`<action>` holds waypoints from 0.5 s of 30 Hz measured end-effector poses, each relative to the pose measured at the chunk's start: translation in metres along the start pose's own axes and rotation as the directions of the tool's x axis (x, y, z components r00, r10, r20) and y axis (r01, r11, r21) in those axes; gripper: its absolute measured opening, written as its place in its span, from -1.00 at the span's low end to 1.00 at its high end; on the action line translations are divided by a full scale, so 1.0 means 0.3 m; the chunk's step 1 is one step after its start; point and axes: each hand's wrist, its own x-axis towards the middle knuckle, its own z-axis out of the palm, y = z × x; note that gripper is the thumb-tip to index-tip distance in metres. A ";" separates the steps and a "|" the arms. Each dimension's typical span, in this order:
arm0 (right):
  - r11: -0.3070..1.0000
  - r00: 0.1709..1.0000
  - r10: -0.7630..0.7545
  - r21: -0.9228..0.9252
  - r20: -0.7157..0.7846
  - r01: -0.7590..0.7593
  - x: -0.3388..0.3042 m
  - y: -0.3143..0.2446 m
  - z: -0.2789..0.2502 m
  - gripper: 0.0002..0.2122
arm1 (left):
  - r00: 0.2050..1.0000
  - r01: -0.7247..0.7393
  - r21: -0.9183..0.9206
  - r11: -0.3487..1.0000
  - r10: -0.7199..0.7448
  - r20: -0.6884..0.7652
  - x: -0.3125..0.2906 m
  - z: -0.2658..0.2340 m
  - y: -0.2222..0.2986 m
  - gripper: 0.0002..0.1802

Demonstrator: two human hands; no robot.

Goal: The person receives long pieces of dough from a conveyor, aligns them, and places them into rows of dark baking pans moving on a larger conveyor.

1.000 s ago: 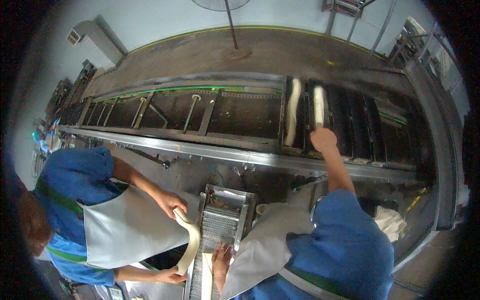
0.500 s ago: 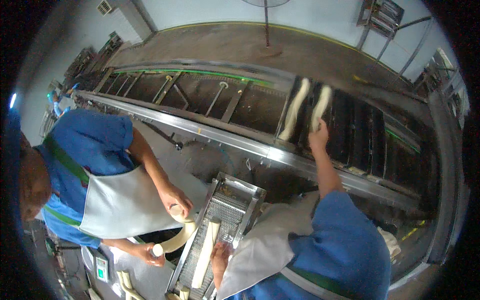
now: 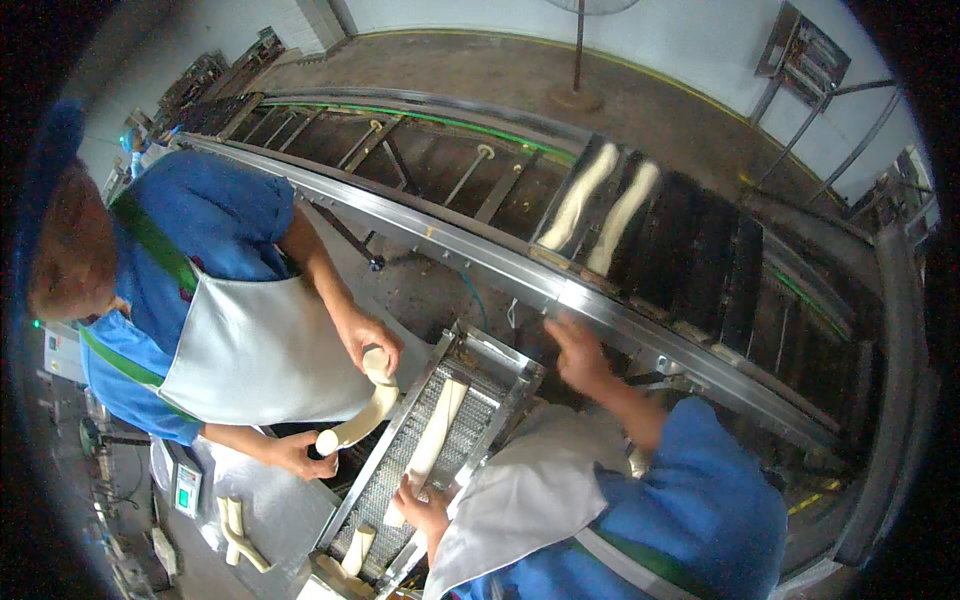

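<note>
My left hand (image 3: 425, 508) is closed around the lower end of a long pale dough strip (image 3: 438, 430), which lies on a narrow metal mesh conveyor (image 3: 487, 400). A shorter dough piece (image 3: 358, 550) rests lower on the same mesh. Blurred by motion, my right hand (image 3: 580, 355) is in the air near the metal rail, fingers stretched out and nothing visible in them. Beyond it, two dough strips, a left one (image 3: 580, 195) and a right one (image 3: 625, 215), lie lengthwise in dark pans (image 3: 690, 245) on the large conveyor.
To my left a co-worker in a blue shirt and light apron (image 3: 270, 350) holds a curved dough strip (image 3: 372, 410) by both ends. A scale (image 3: 184, 485) and more dough strips (image 3: 235, 530) are on the metal table. The large conveyor's steel rail (image 3: 430, 235) runs across in front.
My right hand has let go of the right strip in the pans and drawn back toward me. My left hand has closed on the strip on the mesh. The view has shifted slightly.
</note>
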 end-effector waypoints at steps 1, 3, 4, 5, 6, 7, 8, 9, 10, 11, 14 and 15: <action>0.998 0.997 -0.019 -0.050 0.075 0.022 -0.028 -0.045 0.014 -0.48 | 1.000 0.005 -0.002 1.000 -0.005 -0.006 -0.001 -0.013 0.001 -0.33; 0.998 0.991 -0.007 -0.067 0.137 0.017 -0.149 0.016 0.094 -0.52 | 0.982 -0.168 0.308 0.936 0.186 -0.029 0.012 -0.034 -0.001 -0.33; 0.996 0.951 0.089 -0.030 0.296 -0.084 -0.187 0.030 0.104 -0.54 | 0.990 -0.140 0.387 0.911 0.143 0.021 0.012 -0.042 -0.023 -0.29; 0.981 0.876 0.179 -0.011 0.449 -0.195 -0.242 0.051 0.117 -0.56 | 0.989 -0.142 0.387 0.911 0.144 0.023 0.017 -0.044 -0.036 -0.29; 0.964 0.878 0.259 -0.047 0.401 -0.263 -0.324 0.094 0.156 -0.63 | 0.992 -0.124 0.393 0.911 0.107 0.067 0.018 -0.049 -0.049 -0.27; 0.939 0.873 0.342 -0.081 0.347 -0.335 -0.415 0.163 0.198 -0.70 | 0.991 -0.112 0.397 0.911 0.072 0.114 0.026 -0.053 -0.059 -0.25; 0.916 0.806 0.390 -0.098 0.446 -0.389 -0.484 0.255 0.204 -0.73 | 0.987 -0.086 0.301 0.950 0.041 0.154 0.041 -0.060 -0.068 -0.26; 0.893 0.725 0.428 -0.128 0.539 -0.432 -0.548 0.344 0.208 -0.75 | 0.988 -0.085 0.299 0.951 0.040 0.152 0.050 -0.067 -0.058 -0.26; 0.863 0.641 0.483 -0.199 0.597 -0.465 -0.617 0.422 0.191 -0.76 | 0.975 -0.125 0.357 0.926 0.048 0.216 0.062 -0.071 -0.040 -0.30; 0.831 0.546 0.537 -0.291 0.644 -0.474 -0.668 0.483 0.167 -0.76 | 0.960 -0.160 0.410 0.898 0.045 0.275 0.070 -0.075 -0.031 -0.34; 0.747 0.432 0.649 -0.415 0.627 -0.519 -0.746 0.559 0.093 -0.77 | 0.933 -0.222 0.317 0.922 0.107 0.343 0.107 -0.043 -0.040 -0.39; 0.727 0.432 0.669 -0.413 0.604 -0.549 -0.760 0.557 0.087 -0.77 | 0.931 -0.229 0.316 0.921 0.113 0.346 0.120 -0.022 -0.042 -0.39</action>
